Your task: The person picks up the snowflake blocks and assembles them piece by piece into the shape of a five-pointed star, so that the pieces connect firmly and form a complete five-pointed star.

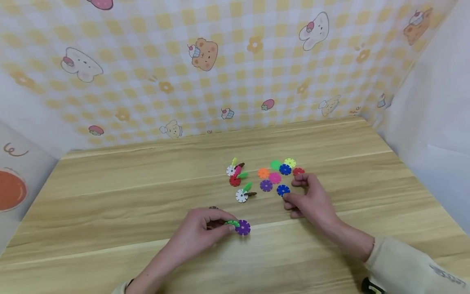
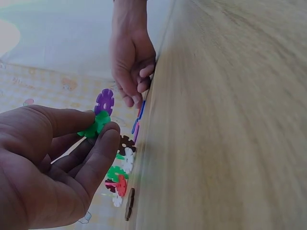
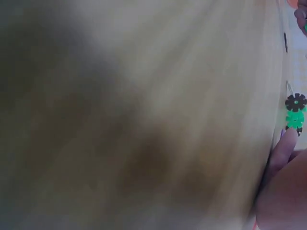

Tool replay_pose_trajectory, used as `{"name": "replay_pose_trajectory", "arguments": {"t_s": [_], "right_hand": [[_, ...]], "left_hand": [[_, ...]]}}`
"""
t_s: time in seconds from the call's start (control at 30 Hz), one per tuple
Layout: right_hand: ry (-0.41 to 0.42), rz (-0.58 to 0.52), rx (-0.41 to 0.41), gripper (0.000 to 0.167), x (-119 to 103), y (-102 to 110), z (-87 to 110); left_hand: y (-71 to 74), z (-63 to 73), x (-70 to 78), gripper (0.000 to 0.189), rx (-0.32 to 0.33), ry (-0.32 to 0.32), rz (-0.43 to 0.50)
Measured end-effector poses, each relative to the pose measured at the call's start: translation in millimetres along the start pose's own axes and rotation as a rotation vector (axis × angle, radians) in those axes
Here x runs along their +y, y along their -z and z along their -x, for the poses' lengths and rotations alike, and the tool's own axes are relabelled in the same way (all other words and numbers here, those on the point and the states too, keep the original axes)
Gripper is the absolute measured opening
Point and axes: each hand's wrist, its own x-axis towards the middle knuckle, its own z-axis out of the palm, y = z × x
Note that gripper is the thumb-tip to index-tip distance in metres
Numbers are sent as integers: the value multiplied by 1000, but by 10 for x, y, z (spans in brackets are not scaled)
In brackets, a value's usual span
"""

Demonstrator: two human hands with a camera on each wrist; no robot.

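My left hand [image 1: 202,229] pinches a green notched plastic disc [image 2: 100,123] between thumb and index finger. Slotted to that disc is a purple disc [image 1: 242,227], raised off the table. My right hand [image 1: 312,202] is low over the table at the loose discs, its thumb tip at the near edge of a blue disc [image 1: 283,190]. Its index finger is close to a red disc [image 1: 299,172]; no disc is visibly gripped. In the right wrist view only part of the right hand [image 3: 285,187] shows, at the right edge.
Left of the loose discs lie joined groups, one with a white disc [image 1: 241,196], another with a red disc [image 1: 235,180]. Orange [image 1: 263,173], pink [image 1: 275,178] and purple [image 1: 266,185] discs lie flat. A brown disc [image 1: 213,208] is partly behind the left hand. A checked cloth backs the table.
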Motion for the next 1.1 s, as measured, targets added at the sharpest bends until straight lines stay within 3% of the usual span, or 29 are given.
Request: {"name": "replay_pose_trajectory", "arguments": {"t_s": [0.27,0.43,0.67,0.87,1.1], "right_hand": [[37,32,-31,53,7,0,-104],[66,140,-51,47,-18,-10,-175],[84,197,-56,27,-10,-7,-197],[30,134,-73,18,-49,-31,-101],[-30,-115,-260,23,-174,-219,209]], "left_hand": [[-7,-9,-1,11,5,-5,0],[15,-9,10,13,5,3,12],[2,-3,64,12,9,14,-7],[-18,-31,93,13,8,1,-22],[-55,-83,126,14,4,-11,-15]]}}
